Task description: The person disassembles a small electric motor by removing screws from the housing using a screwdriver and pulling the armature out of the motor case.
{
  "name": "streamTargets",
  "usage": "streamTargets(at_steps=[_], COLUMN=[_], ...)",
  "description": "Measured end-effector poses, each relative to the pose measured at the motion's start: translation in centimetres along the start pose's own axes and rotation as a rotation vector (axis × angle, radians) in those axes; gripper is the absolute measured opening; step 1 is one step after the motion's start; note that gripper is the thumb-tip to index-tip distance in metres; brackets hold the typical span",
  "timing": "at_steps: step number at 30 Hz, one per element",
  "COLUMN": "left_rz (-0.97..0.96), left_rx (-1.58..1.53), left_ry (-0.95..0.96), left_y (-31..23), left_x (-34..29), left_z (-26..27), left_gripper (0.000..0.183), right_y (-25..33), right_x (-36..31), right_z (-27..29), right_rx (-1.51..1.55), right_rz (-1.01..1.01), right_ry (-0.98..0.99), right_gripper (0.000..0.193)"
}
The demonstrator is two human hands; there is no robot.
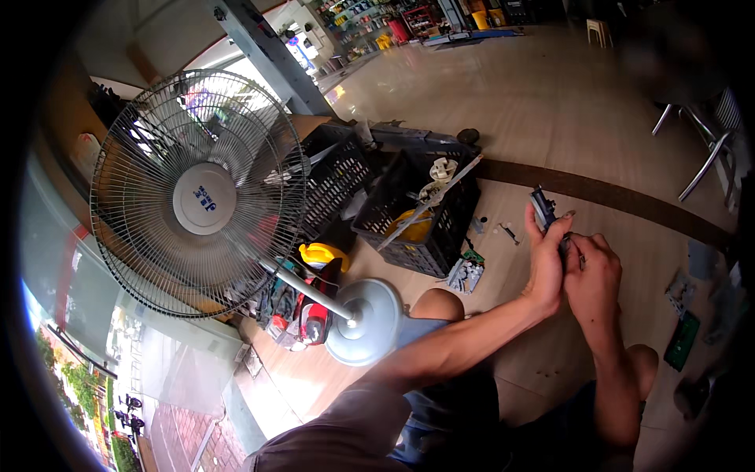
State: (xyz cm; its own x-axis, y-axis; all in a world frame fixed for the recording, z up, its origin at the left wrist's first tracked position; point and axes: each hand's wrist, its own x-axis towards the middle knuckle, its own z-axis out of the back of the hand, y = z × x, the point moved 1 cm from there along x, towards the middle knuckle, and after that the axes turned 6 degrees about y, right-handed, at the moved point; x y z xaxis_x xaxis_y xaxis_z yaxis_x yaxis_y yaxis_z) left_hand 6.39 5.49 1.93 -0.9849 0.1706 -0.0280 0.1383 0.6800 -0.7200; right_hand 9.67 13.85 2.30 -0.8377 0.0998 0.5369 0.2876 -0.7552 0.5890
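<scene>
The left hand (pixel 549 256) is clamped on a narrow dark grey plastic part (pixel 542 206), which stands tilted, its upper end jutting above the fingers. The right hand (pixel 593 271) is just beside it, fingers curled in at the part's lower end; whether they pinch the part itself or something small is hidden. Both hands are above the pale floor (pixel 523 334), in front of the person's bent knees.

To the left of the hands, a pile of grey pieces (pixel 465 276) lies beside a black plastic crate (pixel 417 256), which holds a yellow item (pixel 410 227) and has a long pale strip (pixel 438 198) slanting across its top. Farther left, a pedestal fan (pixel 204 198) leans over its round base (pixel 363 321). On the right, a green circuit board (pixel 681 342) lies on the floor.
</scene>
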Motion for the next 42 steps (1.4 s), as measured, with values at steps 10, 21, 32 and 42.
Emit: streamTargets(at_steps=[10, 21, 32, 42], left_rz=[-0.079, 0.018, 0.16, 0.237], left_rx=[0.062, -0.113, -0.211, -0.173], left_ry=[-0.049, 0.055, 0.133, 0.127], left_y=[0.0, -0.3, -4.4, -5.8], left_x=[0.0, 1.8, 3.5, 4.2], left_z=[0.0, 0.4, 0.6, 3.1], left_gripper=[0.063, 0.061, 0.048, 0.051], right_y=[-0.9, -2.9, -29.7, -30.4], right_x=[0.3, -0.4, -5.6, -22.7], right_z=[-0.2, 0.2, -10.9, -10.7], right_rx=[0.231, 0.487, 0.368, 0.305], right_rz=[-0.05, -0.268, -1.259, -1.341], right_ry=[-0.042, -0.021, 0.059, 0.407], right_gripper=[0.005, 0.005, 0.038, 0.035])
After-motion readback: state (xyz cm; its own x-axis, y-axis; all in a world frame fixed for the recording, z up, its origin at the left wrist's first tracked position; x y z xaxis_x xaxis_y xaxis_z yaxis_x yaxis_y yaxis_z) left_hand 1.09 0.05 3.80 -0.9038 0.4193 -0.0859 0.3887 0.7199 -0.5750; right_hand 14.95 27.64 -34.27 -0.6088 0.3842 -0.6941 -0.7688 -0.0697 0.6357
